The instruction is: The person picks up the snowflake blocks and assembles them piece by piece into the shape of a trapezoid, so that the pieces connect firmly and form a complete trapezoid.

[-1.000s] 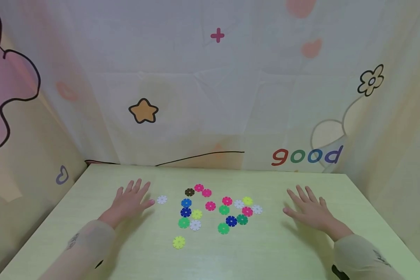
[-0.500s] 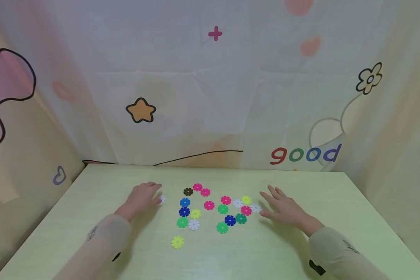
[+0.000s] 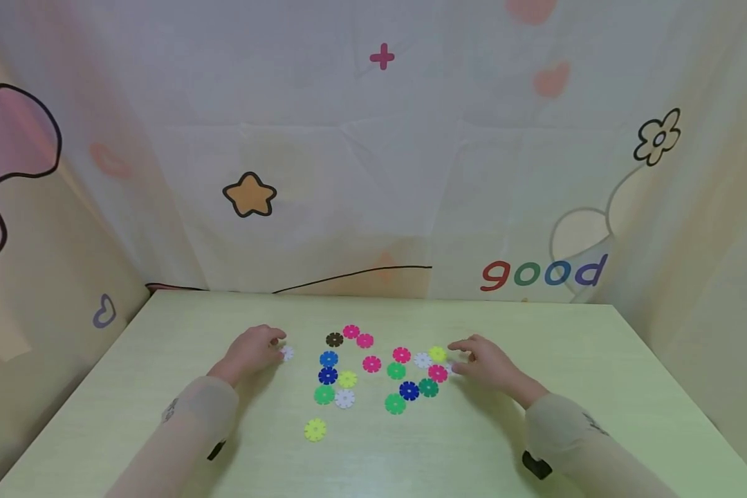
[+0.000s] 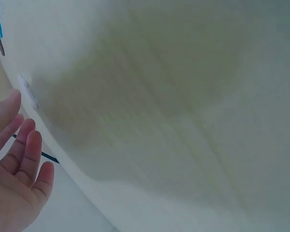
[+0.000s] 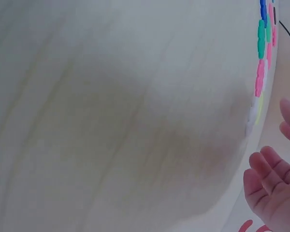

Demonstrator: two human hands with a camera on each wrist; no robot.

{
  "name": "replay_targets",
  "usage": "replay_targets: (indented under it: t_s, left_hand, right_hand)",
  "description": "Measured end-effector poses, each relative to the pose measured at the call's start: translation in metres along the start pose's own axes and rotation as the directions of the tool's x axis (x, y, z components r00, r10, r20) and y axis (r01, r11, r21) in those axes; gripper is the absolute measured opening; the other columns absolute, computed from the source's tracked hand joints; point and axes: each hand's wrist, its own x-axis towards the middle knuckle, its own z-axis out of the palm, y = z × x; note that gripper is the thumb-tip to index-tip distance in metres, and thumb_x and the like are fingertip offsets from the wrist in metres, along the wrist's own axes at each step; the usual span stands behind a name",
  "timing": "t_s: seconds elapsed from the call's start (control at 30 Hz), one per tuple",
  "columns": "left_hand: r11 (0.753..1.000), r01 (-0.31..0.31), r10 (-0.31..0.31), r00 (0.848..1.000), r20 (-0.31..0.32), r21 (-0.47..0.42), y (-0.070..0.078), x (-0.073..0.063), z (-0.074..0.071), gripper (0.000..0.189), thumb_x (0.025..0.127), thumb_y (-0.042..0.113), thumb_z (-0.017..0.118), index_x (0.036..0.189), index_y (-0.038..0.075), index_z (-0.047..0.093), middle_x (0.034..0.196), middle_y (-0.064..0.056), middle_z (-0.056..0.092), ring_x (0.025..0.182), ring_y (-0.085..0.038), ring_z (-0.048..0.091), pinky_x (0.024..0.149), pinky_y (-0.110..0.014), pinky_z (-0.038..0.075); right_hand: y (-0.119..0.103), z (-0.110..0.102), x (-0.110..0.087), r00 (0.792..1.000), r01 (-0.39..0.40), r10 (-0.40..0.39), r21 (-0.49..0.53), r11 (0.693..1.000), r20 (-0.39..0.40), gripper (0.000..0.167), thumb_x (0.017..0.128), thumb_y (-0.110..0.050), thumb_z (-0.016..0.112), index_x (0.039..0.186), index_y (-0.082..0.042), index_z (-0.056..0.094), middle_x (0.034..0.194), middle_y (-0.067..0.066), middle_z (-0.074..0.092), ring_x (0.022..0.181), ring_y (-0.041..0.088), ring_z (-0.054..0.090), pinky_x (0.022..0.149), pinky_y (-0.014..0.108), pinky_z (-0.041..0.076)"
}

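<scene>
A white notched plastic disc [image 3: 288, 353] lies on the table at the left, partly behind my left hand [image 3: 253, 351]. In the left wrist view that hand's thumb [image 4: 9, 108] is close to the white disc [image 4: 27, 91], its fingers loosely bent with nothing between them. At the right, my right hand [image 3: 488, 363] hovers by another white disc [image 3: 449, 368], mostly hidden behind the thumb. The right wrist view shows this white disc [image 5: 252, 116] flat on the table, apart from the bent fingers [image 5: 268, 176].
Several notched discs in pink, blue, green, yellow, white and brown lie flat between the hands, among them a pink one [image 3: 438, 373] and a brown one [image 3: 334, 339]. A yellow disc [image 3: 315, 430] lies nearest the front. A printed curtain [image 3: 324, 173] stands behind the table [image 3: 373, 463].
Both hands have moved inward from the table's sides to the outer white discs. Their fingers, spread a second ago, are now bent. The discs have not moved on the table.
</scene>
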Motion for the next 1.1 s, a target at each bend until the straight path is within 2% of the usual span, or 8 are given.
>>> replay_targets:
  t_s: [0.1,0.37,0.63,1.1]
  left_hand:
    - [0.999,-0.012,0.013,1.000,0.006,-0.038,-0.002,0.001,0.000,0.038,0.077,0.012,0.066,0.112,0.002,0.058,0.098,-0.011,0.062,0.089,-0.023,0.055,0.084,-0.042,0.043]
    - [0.997,-0.025,0.027,0.999,0.031,-0.073,-0.006,0.002,0.003,0.035,0.077,0.014,0.067,0.108,0.000,0.059,0.094,-0.009,0.061,0.085,-0.019,0.053,0.082,-0.039,0.044]
    - [0.997,-0.037,0.037,0.999,0.005,-0.070,-0.008,0.003,0.006,0.032,0.077,0.015,0.067,0.105,0.000,0.061,0.093,-0.009,0.061,0.083,-0.020,0.052,0.082,-0.039,0.044]
    - [0.999,0.004,-0.004,1.000,-0.010,-0.045,-0.002,0.003,0.008,0.027,0.076,0.014,0.068,0.100,0.003,0.063,0.087,-0.007,0.059,0.078,-0.019,0.048,0.078,-0.038,0.043]
  right_hand:
    - [0.000,0.002,0.005,0.998,-0.064,0.062,0.073,0.995,0.026,0.036,0.079,-0.018,0.065,0.114,-0.012,0.059,0.097,0.007,0.054,0.085,0.018,0.049,0.070,0.030,0.046]
    - [0.007,0.005,0.012,0.986,-0.158,0.147,0.158,0.975,0.083,0.040,0.077,-0.019,0.068,0.114,-0.012,0.057,0.089,0.005,0.054,0.079,0.018,0.047,0.066,0.027,0.044]
    - [0.014,0.006,0.014,0.983,-0.167,0.152,0.150,0.975,0.107,0.039,0.073,-0.021,0.071,0.110,-0.014,0.060,0.088,0.004,0.054,0.079,0.017,0.046,0.065,0.026,0.042]
    - [0.014,0.009,0.014,0.986,-0.151,0.140,0.118,0.982,0.091,0.029,0.075,-0.014,0.069,0.103,-0.013,0.063,0.086,0.005,0.052,0.080,0.017,0.045,0.068,0.027,0.042]
